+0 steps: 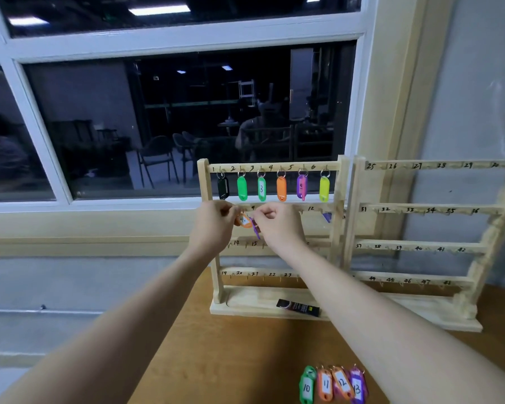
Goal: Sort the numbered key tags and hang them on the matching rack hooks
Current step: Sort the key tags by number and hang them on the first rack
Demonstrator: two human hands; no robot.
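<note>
Behind the wooden table, a dark window is backing the left rack, where both hands are working at the second rail. The left hand is pinching the orange tag by its ring end, its length slanting down-right toward the right hand, which is pinching a purple tag just beside it; the hooks lie directly above both grips.

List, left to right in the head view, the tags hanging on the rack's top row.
Black tag → green tag → green tag marked 3 → orange tag → purple tag → yellow-green tag.
</note>
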